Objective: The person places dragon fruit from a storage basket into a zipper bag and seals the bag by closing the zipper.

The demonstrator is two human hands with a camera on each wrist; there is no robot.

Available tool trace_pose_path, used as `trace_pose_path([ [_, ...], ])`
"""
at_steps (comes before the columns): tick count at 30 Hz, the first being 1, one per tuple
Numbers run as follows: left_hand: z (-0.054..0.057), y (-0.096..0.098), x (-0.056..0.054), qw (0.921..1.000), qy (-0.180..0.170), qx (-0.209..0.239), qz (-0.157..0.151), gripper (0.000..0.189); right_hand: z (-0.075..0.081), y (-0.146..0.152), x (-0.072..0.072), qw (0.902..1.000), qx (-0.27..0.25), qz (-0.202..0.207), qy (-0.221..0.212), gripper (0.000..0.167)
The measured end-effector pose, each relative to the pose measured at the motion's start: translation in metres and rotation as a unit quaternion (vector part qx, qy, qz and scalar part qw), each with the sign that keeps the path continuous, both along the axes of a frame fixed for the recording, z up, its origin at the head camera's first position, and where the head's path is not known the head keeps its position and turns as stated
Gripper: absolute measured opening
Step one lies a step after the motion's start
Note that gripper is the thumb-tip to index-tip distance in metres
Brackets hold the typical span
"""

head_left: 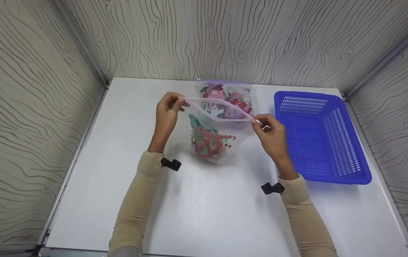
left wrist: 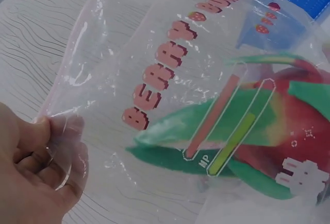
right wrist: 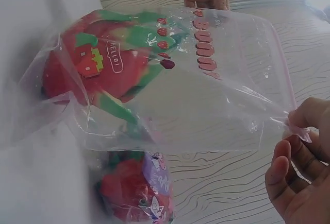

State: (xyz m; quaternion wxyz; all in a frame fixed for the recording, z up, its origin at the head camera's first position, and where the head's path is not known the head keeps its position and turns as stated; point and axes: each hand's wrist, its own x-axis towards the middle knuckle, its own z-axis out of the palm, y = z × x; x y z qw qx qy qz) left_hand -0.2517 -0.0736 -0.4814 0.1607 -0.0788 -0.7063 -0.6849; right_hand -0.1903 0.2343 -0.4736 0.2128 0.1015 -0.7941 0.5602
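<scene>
A clear zip bag [head_left: 179,139] with pink "Berry Bunny" lettering stands between the hands, its pink-edged mouth spread apart. Inside, at the bottom, is a red and green dragon fruit [left wrist: 273,144], also visible in the right wrist view. My left hand [head_left: 167,110] pinches one end of the bag's mouth between thumb and fingers. The opposite end is pinched by my right hand [head_left: 272,135], near the pull at that corner. The lower part of the bag touches or hangs just above the white table [head_left: 204,207]; I cannot tell which.
Behind the held bag lies a second zip bag [head_left: 225,82] with a purple edge, patterned print and red and green contents. To the right sits a blue perforated basket [head_left: 359,142]. Wood-grain panels [head_left: 207,39] wall the back and both sides.
</scene>
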Motion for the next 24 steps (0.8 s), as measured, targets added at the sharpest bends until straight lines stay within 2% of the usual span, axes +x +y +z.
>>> trace_pose_path([
  [7, 0.001, -0.007, 0.005, 0.9998, -0.003, 0.02, 0.001, 0.009, -0.014, 0.021, -0.018, 0.9992, 0.018, 0.016, 0.032, 0.012],
  [11, 0.001, -0.008, 0.009, 0.9997, -0.012, 0.023, -0.002, 0.009, -0.01, 0.024, -0.019, 0.9985, 0.022, 0.021, 0.046, 0.014],
  [18, 0.002, -0.009, 0.014, 0.9993, -0.001, 0.033, -0.019, 0.01, -0.004, 0.029, -0.024, 0.9981, 0.01, 0.024, 0.056, 0.017],
  [24, -0.003, -0.01, 0.016, 0.9985, -0.008, 0.044, -0.032, 0.011, -0.01, 0.029, -0.027, 0.9976, 0.008, 0.025, 0.064, 0.017],
])
